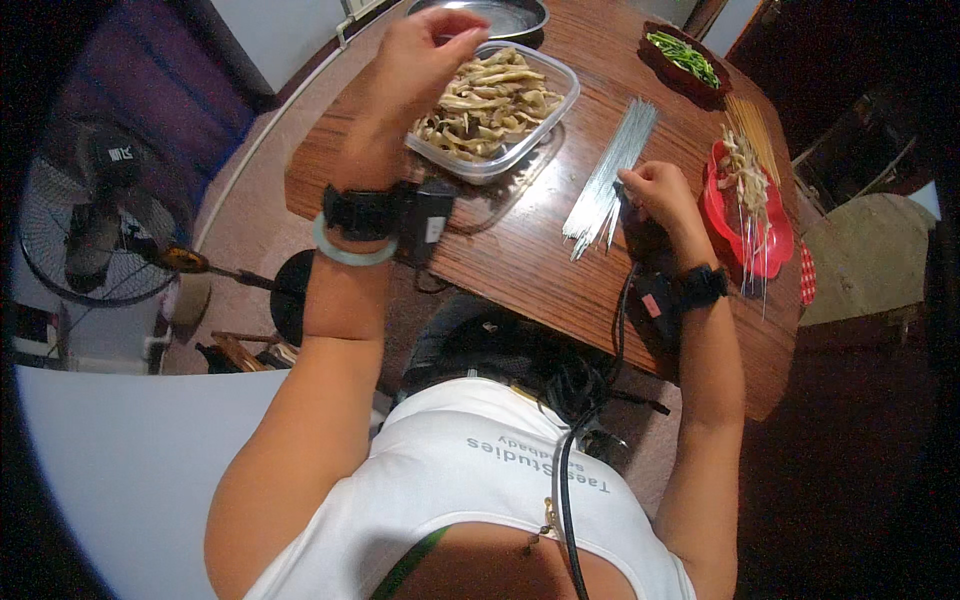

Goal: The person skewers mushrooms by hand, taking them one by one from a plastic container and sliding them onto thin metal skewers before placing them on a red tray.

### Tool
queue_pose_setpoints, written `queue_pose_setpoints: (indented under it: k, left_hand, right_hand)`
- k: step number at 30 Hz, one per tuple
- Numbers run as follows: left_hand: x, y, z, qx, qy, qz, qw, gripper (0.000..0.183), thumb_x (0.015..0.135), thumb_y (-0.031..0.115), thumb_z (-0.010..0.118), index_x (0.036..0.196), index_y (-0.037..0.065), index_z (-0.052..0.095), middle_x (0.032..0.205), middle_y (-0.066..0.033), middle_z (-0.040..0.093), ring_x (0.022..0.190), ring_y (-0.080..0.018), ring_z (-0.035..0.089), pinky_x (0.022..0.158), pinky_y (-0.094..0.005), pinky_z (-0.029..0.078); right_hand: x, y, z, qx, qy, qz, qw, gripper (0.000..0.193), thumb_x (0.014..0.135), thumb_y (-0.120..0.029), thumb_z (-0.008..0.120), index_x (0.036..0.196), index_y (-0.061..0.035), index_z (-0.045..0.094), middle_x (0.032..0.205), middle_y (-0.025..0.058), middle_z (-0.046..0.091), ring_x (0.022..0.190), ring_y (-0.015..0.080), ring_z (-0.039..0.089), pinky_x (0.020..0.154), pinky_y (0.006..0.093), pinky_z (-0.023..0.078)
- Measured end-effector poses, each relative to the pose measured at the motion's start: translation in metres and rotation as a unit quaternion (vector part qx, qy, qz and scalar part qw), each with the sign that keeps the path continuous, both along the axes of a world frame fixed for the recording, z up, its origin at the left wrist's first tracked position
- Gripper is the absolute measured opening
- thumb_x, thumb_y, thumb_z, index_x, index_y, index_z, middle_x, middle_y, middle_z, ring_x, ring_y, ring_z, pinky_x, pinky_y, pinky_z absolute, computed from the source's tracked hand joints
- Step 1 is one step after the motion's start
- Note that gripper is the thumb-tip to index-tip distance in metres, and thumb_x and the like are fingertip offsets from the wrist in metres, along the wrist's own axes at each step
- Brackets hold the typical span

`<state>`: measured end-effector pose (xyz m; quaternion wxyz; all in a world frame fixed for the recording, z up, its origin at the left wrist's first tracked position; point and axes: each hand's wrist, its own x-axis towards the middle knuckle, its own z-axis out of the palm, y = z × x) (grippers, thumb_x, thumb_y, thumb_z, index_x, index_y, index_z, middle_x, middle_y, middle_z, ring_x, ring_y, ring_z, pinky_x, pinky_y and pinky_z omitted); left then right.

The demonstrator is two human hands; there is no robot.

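A clear plastic container point(568, 92) stands at the table's far left side, filled with pale brownish strips that look like torn mushrooms point(495, 105). Over its far edge hovers my left hand point(425, 55), thumb and fingers drawn together; whatever is between the fingertips is hidden. A bundle of thin metal skewers point(610, 180) lies in the middle of the table. Beside its right edge my right hand point(660, 195) is closed, with the fingertips pinched near the skewers; what it grips, if anything, is too small to make out.
At the right, a red tray point(745, 235) holds skewers threaded with pale strips point(742, 180); thin wooden sticks point(755, 130) lie beyond it. Farther back is a dark bowl with green vegetables point(683, 58). A metal pan point(510, 15) sits behind the container. Cables hang from my right wrist.
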<state>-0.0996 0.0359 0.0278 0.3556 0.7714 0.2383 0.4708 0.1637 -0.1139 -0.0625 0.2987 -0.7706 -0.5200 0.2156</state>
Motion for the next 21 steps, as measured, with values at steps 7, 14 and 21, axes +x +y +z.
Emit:
queue_pose_setpoints:
  k: [7, 14, 21]
  left_hand:
    - [-0.011, 0.011, -0.023, 0.057, 0.298, 0.060, 0.951, 0.013, 0.071, 0.014, 0.060, 0.078, 0.003, 0.062, 0.067, -0.0106, 0.060, 0.061, -0.0167, 0.058, 0.057, -0.0276, 0.045]
    - [-0.005, 0.005, -0.031, 0.151, 0.362, 0.091, 0.915, 0.014, 0.067, 0.017, 0.064, 0.073, 0.006, 0.062, 0.071, -0.0137, 0.059, 0.072, -0.0275, 0.057, 0.063, -0.0358, 0.045]
    - [-0.007, 0.005, -0.033, 0.228, 0.334, 0.117, 0.907, 0.009, 0.067, 0.013, 0.062, 0.071, 0.006, 0.062, 0.071, -0.0142, 0.059, 0.073, -0.0280, 0.057, 0.064, -0.0359, 0.045]
  right_hand:
    - [0.005, 0.002, -0.006, -0.002, 0.068, -0.019, 0.998, 0.026, 0.071, -0.022, 0.057, 0.059, 0.0003, 0.055, 0.050, 0.0067, 0.053, 0.046, 0.0149, 0.052, 0.043, 0.0275, 0.040]
    - [0.006, -0.010, -0.003, 0.028, 0.165, -0.011, 0.986, 0.023, 0.075, -0.021, 0.054, 0.063, -0.0012, 0.052, 0.053, 0.0045, 0.052, 0.042, 0.0132, 0.049, 0.040, 0.0259, 0.038]
    - [-0.005, -0.020, 0.012, -0.011, 0.252, -0.028, 0.967, 0.013, 0.077, -0.016, 0.053, 0.070, -0.0048, 0.050, 0.059, 0.0004, 0.052, 0.044, 0.0056, 0.045, 0.038, 0.0161, 0.033]
